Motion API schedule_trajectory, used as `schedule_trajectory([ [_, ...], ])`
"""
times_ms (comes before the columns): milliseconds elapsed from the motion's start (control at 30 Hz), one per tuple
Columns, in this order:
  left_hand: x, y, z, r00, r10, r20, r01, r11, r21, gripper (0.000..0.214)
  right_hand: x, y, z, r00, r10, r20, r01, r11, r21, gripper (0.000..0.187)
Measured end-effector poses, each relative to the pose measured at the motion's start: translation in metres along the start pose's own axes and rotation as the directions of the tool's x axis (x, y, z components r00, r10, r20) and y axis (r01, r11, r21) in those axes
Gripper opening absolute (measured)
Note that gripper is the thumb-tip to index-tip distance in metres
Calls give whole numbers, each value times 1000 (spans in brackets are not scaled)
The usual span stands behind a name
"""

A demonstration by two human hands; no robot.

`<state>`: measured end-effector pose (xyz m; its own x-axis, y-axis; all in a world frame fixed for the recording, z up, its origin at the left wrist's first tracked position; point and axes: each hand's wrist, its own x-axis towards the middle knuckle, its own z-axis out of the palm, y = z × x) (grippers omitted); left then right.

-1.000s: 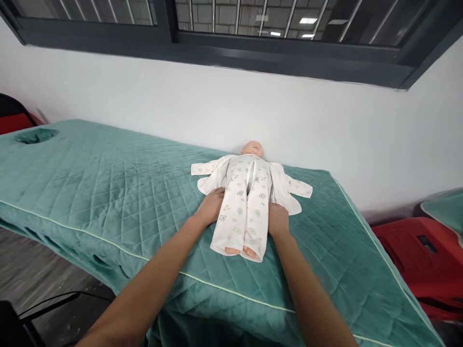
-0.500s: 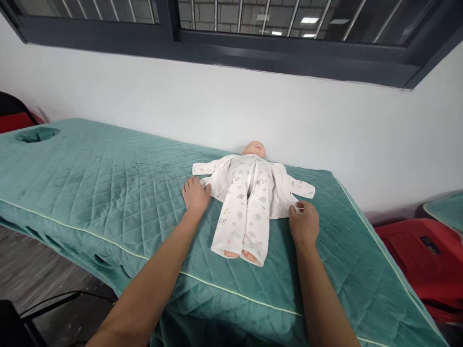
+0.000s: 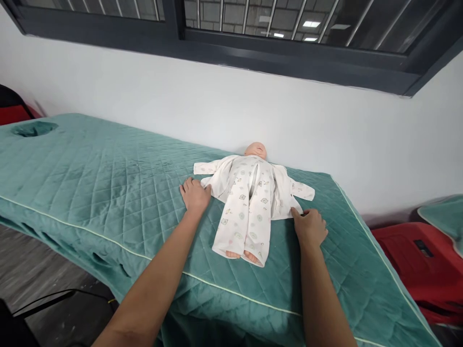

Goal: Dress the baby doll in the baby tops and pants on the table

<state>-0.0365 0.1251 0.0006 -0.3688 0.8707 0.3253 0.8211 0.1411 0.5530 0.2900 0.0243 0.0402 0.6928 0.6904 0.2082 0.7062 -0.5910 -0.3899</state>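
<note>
A baby doll (image 3: 256, 150) lies on its back on a green quilted cover, its head toward the wall. It wears a white printed long-sleeved baby top (image 3: 282, 193) with both front flaps spread outward, and white patterned trousers (image 3: 241, 217). The doll's feet show at the trouser cuffs. Beside the flap on the left, my left hand (image 3: 195, 195) rests with fingers apart, its thumb touching the cloth edge. My right hand (image 3: 310, 227) is at the lower corner of the other flap, thumb on the hem and fingers spread away from it.
The green quilted cover (image 3: 108, 168) drapes over a long bed with a face hole (image 3: 34, 128) at the far left. A white wall (image 3: 162, 96) and a dark window frame (image 3: 289, 55) stand behind. Red chairs (image 3: 408, 260) are at the right.
My right hand has shifted slightly right and its fingers have spread from a tighter curl at the flap corner. My left hand stays almost in place. The camera view has shifted slightly.
</note>
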Motion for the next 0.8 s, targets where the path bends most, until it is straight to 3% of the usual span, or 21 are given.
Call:
schedule_trajectory([
  [67,1,-1,0,1000,-22,9,22,1000,-2,36,3,3,-1,999,4,48,-6,999,44,32],
  [133,2,-2,-1,1000,-12,21,13,1000,-10,27,6,6,0,999,8,41,-16,979,201,22],
  [233,2,-2,-5,1000,11,29,-10,998,-58,16,9,4,3,999,37,-21,-21,862,507,21],
  [333,1,-1,-11,1000,-13,27,17,986,-163,15,8,-11,2,997,48,-60,4,741,671,20],
  [367,1,-1,-12,999,-26,33,32,977,-209,15,5,-19,-1,996,38,-77,33,665,746,21],
  [433,0,0,-16,997,-54,48,66,949,-307,16,-5,-39,-11,991,-66,-112,130,428,894,24],
  [500,0,0,-18,996,-70,59,87,919,-385,17,-19,-57,-23,938,-322,-128,207,226,952,28],
  [533,0,0,-19,996,-73,60,91,908,-409,18,-27,-63,-28,877,-467,-110,235,218,947,28],
  [567,0,0,-19,996,-73,60,92,900,-426,18,-34,-68,-32,813,-578,-76,278,269,922,26],
  [600,0,0,-19,996,-73,60,92,895,-437,18,-40,-71,-34,764,-644,-37,326,336,884,25],
  [633,-1,0,-19,995,-72,61,92,890,-447,19,-45,-71,-34,746,-666,-8,364,398,842,24],
  [700,-1,0,-19,995,-74,64,96,876,-473,19,-50,-68,-30,780,-626,8,368,468,804,24],
  [800,-1,0,-16,996,-71,52,88,841,-534,20,-49,-61,-22,871,-491,9,238,439,866,28],
])
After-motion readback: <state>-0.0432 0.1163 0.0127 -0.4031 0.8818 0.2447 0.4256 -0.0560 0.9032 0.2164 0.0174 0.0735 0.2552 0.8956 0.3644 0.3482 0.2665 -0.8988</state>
